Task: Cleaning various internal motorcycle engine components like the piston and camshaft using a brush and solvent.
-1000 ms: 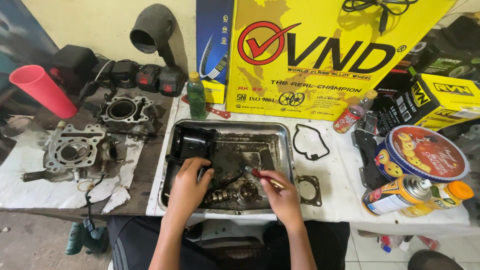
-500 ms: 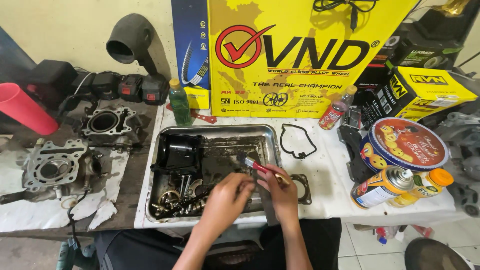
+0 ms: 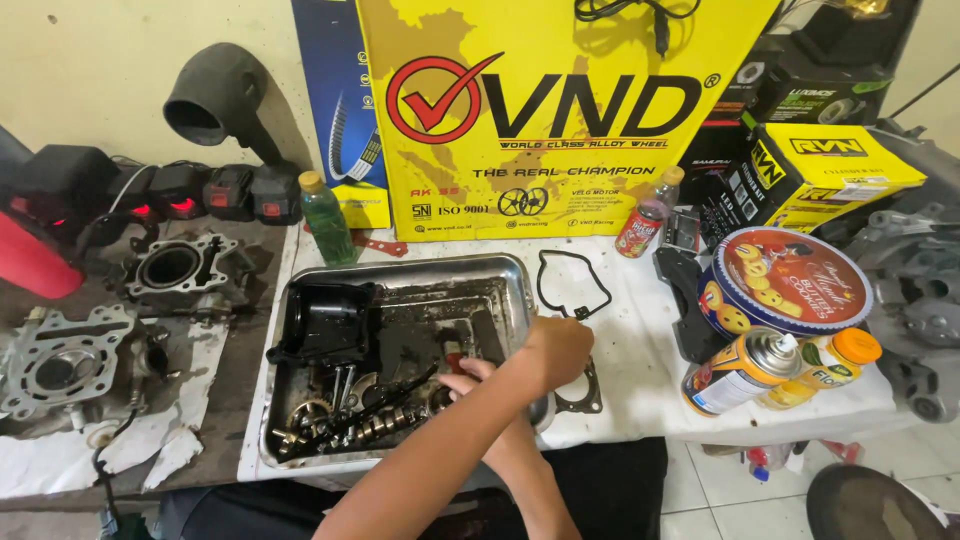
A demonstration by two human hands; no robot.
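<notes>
A dirty metal tray [image 3: 400, 268] sits at the table's front with oily engine parts in it: a black cover [image 3: 325, 320], gears and a camshaft [image 3: 370, 420]. My left arm crosses over to the right. My left hand [image 3: 558, 350] rests on the tray's right rim with its fingers curled, and what lies under it is hidden. My right hand [image 3: 470, 378] is partly beneath that arm, inside the tray. It pinches a small red-handled tool [image 3: 455, 362].
A black rubber gasket [image 3: 570, 285] and a flat metal gasket [image 3: 588, 398] lie right of the tray. A green bottle [image 3: 325, 220] stands behind it. Two cylinder blocks [image 3: 60, 360] [image 3: 175, 268] sit left. A round tin [image 3: 790, 280], spray can [image 3: 740, 370] and yellow box [image 3: 560, 110] are around.
My left hand has moved from the tray's left-middle across to its right rim, over my right hand. The right hand has drawn back left under the arm, and the view has shifted.
</notes>
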